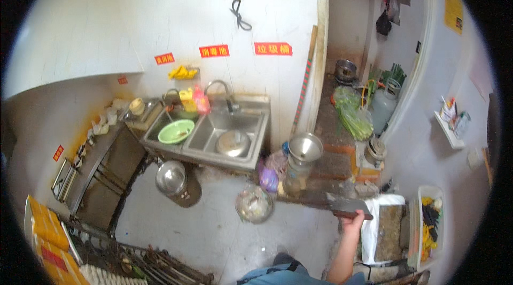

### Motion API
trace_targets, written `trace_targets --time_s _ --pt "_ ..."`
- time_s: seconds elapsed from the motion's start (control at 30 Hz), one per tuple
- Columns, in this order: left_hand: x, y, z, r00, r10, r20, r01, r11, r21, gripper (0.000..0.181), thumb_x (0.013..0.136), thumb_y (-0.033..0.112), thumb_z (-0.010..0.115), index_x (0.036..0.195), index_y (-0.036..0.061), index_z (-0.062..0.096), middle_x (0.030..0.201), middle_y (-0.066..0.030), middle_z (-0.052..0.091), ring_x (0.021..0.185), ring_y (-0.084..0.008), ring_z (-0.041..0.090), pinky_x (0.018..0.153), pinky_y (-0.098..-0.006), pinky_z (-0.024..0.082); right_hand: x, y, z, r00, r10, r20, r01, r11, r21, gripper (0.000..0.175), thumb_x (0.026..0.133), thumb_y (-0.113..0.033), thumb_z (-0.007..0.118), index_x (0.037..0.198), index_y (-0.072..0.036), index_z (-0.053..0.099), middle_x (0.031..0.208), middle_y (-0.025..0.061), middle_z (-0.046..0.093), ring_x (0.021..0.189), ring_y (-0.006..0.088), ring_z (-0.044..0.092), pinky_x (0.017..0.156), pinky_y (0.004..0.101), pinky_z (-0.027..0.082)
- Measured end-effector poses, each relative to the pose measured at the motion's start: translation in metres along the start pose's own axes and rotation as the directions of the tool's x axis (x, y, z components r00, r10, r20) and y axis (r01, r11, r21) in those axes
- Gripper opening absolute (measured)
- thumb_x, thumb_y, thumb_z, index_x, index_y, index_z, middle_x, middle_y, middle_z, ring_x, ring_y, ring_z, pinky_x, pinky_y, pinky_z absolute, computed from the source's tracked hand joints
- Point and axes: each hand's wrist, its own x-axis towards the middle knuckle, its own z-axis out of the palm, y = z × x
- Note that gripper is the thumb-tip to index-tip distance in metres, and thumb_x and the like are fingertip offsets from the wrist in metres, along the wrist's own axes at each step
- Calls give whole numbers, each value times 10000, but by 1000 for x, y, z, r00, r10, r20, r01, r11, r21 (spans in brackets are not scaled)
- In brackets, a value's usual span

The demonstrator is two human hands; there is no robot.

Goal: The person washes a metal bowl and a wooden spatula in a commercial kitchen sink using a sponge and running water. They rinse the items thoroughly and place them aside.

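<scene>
My right hand (pixel 353 221) is closed around the wooden handle end of a broad, dark-bladed cleaver (pixel 348 206), whose blade points left. The hand is at the lower right, just left of a white cloth or bag (pixel 369 237) and a worn board or block (pixel 390 229). My left hand is not in view. Before me lies the grey floor, where a round basin or bag of scraps (pixel 254 204) sits.
A steel double sink (pixel 224 158) stands against the wall, holding a green basin (pixel 176 131) and a round metal lid (pixel 233 143). A metal bowl tops a bin (pixel 171 176). Bagged vegetables (pixel 348 108) and a gas cylinder (pixel 384 104) occupy the doorway; a white crate (pixel 421 213) stands right.
</scene>
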Motion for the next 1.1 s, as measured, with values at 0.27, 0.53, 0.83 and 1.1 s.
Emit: trace_targets --time_s 0.27,0.53,0.83,1.1 --pt "50 52 -29 950 -293 -107 232 893 -387 301 981 238 523 781 19 571 640 -65 560 530 -168 497 522 -352 427 20 255 328 950 239 202 -193 956 -223 222 795 -137 609 1010 -85 590 1008 56 624 974 252 595 921 419 488" --pt "209 141 -113 991 -4 -130 -68 835 -546 306 996 205 469 751 25 506 601 -71 504 477 -185 441 485 -362 391 68 359 400 973 192 132 -134 924 -358 167 787 -129 618 936 -76 566 909 34 613 832 237 618 766 376 553" --pt "391 640 -105 802 579 145 -557 814 -165 244 972 259 598 1055 31 622 906 -43 660 804 -102 606 679 -243 470 23 354 362 974 -153 -166 74 912 -402 174 801 -157 635 887 -65 515 912 62 540 833 248 564 763 418 546" --pt "440 720 40 830 398 390 -328 915 -236 282 946 223 617 1157 38 602 943 -55 651 806 -148 626 690 -276 508 50 385 335 906 -207 -369 101 953 -287 89 820 -156 600 844 -78 565 842 40 591 773 220 577 773 376 509"
